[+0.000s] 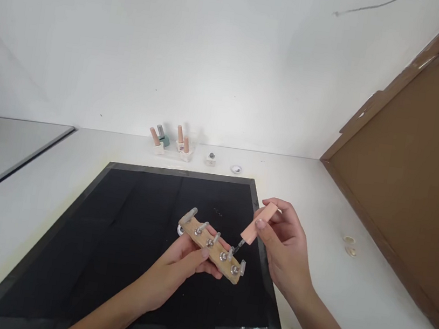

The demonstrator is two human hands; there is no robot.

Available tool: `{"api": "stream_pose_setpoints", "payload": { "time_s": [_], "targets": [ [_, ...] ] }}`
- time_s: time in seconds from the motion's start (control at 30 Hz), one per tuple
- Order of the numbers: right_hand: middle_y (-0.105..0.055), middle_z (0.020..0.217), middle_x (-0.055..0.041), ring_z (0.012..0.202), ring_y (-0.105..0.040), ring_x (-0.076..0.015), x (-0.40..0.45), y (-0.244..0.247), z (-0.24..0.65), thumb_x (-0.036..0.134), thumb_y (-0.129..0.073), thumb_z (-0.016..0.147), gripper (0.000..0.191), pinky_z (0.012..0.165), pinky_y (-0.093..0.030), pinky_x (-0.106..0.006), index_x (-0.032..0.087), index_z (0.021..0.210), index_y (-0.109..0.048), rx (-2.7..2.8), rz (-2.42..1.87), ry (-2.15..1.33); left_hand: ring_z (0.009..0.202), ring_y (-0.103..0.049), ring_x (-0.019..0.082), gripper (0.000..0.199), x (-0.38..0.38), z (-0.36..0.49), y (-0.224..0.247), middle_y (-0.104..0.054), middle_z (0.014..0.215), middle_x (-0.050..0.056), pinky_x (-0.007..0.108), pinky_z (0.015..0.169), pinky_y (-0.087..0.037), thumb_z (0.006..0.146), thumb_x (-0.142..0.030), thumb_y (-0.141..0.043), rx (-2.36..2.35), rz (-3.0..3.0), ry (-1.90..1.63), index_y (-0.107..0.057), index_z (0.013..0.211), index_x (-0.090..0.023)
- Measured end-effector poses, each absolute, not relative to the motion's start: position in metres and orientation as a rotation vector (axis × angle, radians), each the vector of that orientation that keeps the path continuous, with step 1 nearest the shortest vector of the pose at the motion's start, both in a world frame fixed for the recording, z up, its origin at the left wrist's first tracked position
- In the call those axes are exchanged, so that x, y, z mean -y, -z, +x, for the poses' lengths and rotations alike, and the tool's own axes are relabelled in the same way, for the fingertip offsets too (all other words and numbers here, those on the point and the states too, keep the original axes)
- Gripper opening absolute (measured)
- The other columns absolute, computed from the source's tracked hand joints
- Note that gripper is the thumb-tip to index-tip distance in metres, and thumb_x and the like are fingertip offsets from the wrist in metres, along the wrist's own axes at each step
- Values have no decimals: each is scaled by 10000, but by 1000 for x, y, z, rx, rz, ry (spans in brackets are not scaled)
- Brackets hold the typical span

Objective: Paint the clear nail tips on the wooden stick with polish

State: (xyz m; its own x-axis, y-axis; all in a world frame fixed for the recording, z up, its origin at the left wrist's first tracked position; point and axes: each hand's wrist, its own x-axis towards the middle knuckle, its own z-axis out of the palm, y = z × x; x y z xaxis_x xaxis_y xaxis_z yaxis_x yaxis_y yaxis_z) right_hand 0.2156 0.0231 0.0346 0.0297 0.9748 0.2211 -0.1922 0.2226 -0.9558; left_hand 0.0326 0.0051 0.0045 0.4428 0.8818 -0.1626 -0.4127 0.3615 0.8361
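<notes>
My left hand (185,263) is wrapped round a light wooden strip (215,249) that carries several clear nail tips on small metal stands. Between the thumb and fingers of my right hand (280,238) is a pink polish cap (259,223), its dark brush (239,245) pointing down and left. The brush end is at the nail tip (230,253) second from the strip's right end; whether they touch is too small to tell. Both hands are above a black mat (110,247).
Behind the mat stand several polish bottles (186,150), an uncapped bottle (211,159) and a small round white dish (235,169). Two small pale discs (350,251) lie on the white table at right. A brown cardboard panel (417,176) leans at the far right.
</notes>
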Motion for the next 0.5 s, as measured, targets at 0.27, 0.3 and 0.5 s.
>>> {"api": "stream_pose_setpoints", "payload": {
  "time_s": [0.27, 0.3, 0.5],
  "targets": [
    [-543, 709, 45, 630, -541, -116, -22, -33, 214, 314, -652, 808, 187, 612, -477, -239, 269, 962, -555, 1179, -932, -1170, 767, -625, 148, 276, -6, 36, -3, -651, 933, 20, 260, 632, -496, 755, -191, -694, -677, 850, -906, -544, 985, -214],
    [-545, 703, 48, 623, -541, -112, -22, -33, 214, 306, -650, 812, 182, 610, -474, -235, 269, 962, -553, 1185, -915, -1185, 752, -621, 143, 282, -5, 37, -4, -649, 923, 19, 257, 623, -495, 747, -192, -701, -678, 846, -907, -542, 979, -210],
    [-557, 714, 39, 634, -551, -113, -20, -31, 211, 283, -659, 806, 194, 604, -477, -242, 257, 963, -548, 1198, -901, -1201, 679, -600, 124, 308, -5, 38, -8, -640, 860, 7, 248, 585, -484, 705, -206, -737, -706, 832, -908, -534, 936, -200]
  ]
}}
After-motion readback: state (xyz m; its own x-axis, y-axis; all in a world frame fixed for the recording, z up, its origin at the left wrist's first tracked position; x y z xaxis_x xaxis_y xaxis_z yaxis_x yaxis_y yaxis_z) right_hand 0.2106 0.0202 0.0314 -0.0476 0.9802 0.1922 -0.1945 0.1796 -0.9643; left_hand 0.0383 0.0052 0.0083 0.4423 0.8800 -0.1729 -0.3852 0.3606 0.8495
